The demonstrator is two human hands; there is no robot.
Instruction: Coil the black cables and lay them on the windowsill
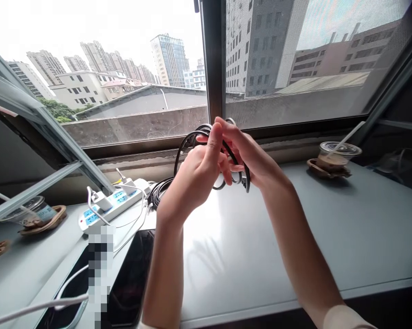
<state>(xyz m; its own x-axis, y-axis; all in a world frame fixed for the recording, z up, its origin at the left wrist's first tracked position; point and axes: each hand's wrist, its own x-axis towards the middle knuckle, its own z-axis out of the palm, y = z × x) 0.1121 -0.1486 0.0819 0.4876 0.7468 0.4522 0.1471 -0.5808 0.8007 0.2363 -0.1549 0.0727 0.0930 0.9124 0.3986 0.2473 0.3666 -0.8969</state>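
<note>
A coiled black cable [248,176] is held up above the light grey table, in front of the window frame. My left hand [202,169] is closed on the coil, its thumb pointing up. My right hand [245,148] is closed round the right side of the same loops, and its fingertips meet my left thumb at the top. Loops of the cable stick out to the left and below the hands. Parts of the coil are hidden behind the fingers.
A white power strip [112,208] with plugs, another black cable coil [160,192] and two dark devices lie at the left. Drink cups in brown holders stand at far left and at right [338,153]. A metal frame [65,137] slants at left.
</note>
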